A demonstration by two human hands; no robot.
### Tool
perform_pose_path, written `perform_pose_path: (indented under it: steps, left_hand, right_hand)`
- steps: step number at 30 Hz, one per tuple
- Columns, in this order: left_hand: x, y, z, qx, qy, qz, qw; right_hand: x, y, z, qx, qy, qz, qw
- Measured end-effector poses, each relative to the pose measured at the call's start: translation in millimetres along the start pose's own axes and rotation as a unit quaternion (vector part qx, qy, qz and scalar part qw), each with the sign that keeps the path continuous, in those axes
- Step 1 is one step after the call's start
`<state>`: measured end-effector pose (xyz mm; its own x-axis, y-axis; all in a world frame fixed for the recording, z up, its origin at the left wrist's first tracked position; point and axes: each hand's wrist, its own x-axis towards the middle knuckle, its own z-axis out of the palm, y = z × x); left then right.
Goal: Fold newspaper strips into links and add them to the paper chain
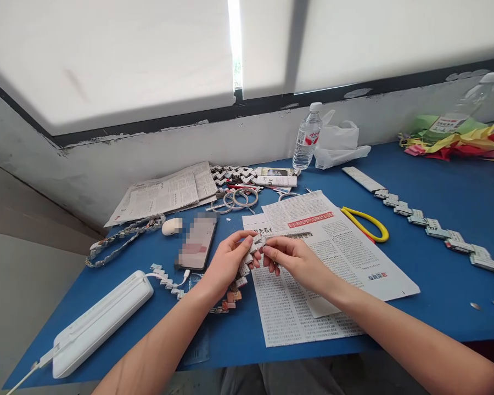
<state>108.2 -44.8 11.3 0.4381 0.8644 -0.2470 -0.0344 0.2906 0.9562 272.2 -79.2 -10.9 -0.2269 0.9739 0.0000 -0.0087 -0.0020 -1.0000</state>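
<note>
A zigzag chain of folded newspaper strips (241, 282) is between my two hands over the middle of the table. My left hand (228, 258) is closed around its upper part, thumb on top. At the chain's end the fingers of my right hand (296, 260) are pinched together on it; the small piece between them is mostly hidden. The chain's lower part trails under my left wrist to the tabletop. Beneath my right hand and forearm lie printed newspaper sheets (288, 312), overlapping each other. A yellow handle loop (374, 226) sticks out from under their right edge.
On the blue table (230, 351) are a white power strip (102, 323), a phone (197, 244), stacked newspapers (160, 193) and pale rings (245, 198). A water bottle (307, 140) and a plastic bag (340, 144) stand behind. Another folded-paper chain (434, 227) stretches along the right.
</note>
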Motion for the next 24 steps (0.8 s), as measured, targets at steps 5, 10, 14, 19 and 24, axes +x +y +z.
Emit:
perform_pose_path:
  steps: [5, 10, 14, 19, 24]
  left_hand:
    - [-2.4, 2.5, 1.7, 0.067, -0.011, 0.021, 0.998]
    - [-2.9, 2.7, 1.7, 0.087, -0.020, 0.036, 0.995]
    - [-3.6, 1.7, 1.6, 0.092, -0.033, 0.043, 0.994]
    - [-4.0, 1.5, 2.0, 0.092, -0.036, 0.044, 0.994]
    - [-2.8, 1.2, 1.7, 0.076, -0.030, 0.036, 0.996]
  right_hand:
    - [-3.2, -1.5, 1.7, -0.034, 0.000, -0.004, 0.999]
    - [-4.8, -2.1, 2.3, -0.020, 0.005, 0.012, 1.000]
    - [-4.1, -4.3, 2.4, -0.001, 0.022, 0.029, 0.999]
    - [-3.2, -6.8, 0.9, -0.008, 0.012, 0.038, 0.999]
    - [-2.9, -7.7, 0.2, -0.023, 0.010, 0.037, 0.999]
